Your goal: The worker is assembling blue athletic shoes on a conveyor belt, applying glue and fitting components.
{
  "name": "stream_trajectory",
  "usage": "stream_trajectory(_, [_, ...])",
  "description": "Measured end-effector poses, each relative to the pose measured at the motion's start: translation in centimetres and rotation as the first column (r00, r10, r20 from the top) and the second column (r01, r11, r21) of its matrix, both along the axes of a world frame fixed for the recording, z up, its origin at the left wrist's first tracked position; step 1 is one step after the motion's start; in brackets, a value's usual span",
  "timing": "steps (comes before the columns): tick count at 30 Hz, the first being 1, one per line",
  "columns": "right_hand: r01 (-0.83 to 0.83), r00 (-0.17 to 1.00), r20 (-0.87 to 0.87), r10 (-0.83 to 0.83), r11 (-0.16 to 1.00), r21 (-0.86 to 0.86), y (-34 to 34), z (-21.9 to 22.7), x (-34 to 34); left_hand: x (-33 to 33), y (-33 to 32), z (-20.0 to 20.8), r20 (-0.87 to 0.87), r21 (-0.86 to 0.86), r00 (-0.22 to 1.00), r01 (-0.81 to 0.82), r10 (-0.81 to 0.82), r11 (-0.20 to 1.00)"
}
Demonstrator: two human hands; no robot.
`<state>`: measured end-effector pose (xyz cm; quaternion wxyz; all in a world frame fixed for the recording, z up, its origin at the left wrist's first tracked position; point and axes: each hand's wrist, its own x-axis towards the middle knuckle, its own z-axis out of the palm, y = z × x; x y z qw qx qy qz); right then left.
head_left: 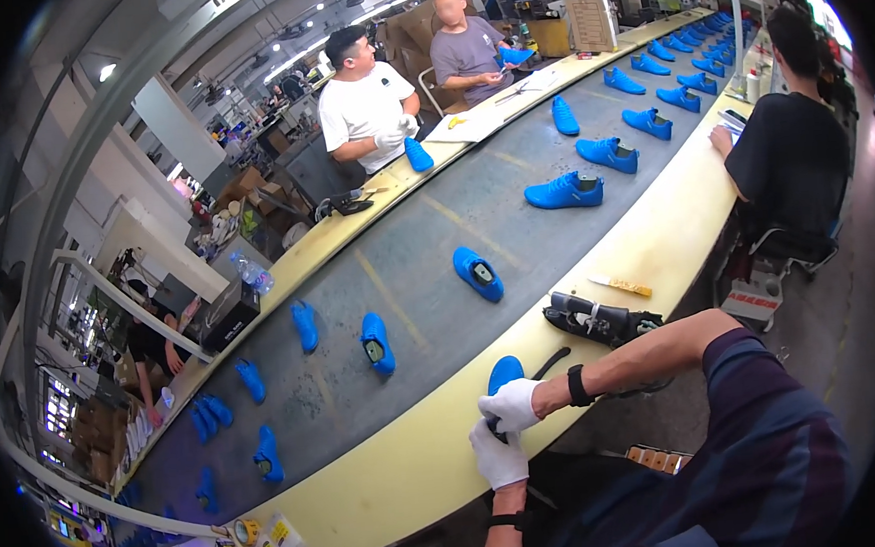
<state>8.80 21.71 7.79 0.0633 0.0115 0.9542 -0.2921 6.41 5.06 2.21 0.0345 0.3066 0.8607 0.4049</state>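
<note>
A blue shoe is at the near edge of the yellow bench, its toe pointing away from me. My right hand, in a white glove, closes over the shoe's middle and hides much of it. Below it, my left hand, also white-gloved, is closed around the heel end, where a dark part of the shoe shows between the two gloves. The shoe's opening is mostly hidden. Next to my right wrist, a black curved strap or handle lies on the bench.
A black tool and a yellow-handled implement lie on the bench to the right. Beyond runs a grey conveyor belt carrying several blue shoes. Two people stand or sit across it; another person sits at right.
</note>
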Motion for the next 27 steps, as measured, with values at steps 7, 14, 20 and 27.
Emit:
stream_trajectory(7, [-0.027,1.0,0.006,0.027,1.0,0.016,-0.8,0.4,0.0,-0.3,0.4,-1.2,-0.039,-0.033,0.998,-0.05,0.049,0.998])
stream_trajectory(14, [-0.078,0.99,-0.107,0.088,0.993,0.092,-1.1,-0.3,0.2,-0.1,0.7,-1.2,-0.006,-0.004,0.992,-0.126,0.126,0.992])
stream_trajectory(20, [-0.04,0.996,-0.074,0.049,0.992,0.121,-1.4,-0.7,-0.2,0.0,0.5,-1.0,-0.014,-0.04,0.989,-0.146,0.146,0.988])
stream_trajectory(27, [0.057,0.978,-0.201,-0.055,0.998,0.005,-1.4,-1.0,2.2,-0.8,-1.1,-0.8,0.023,0.014,0.999,-0.028,0.028,1.0])
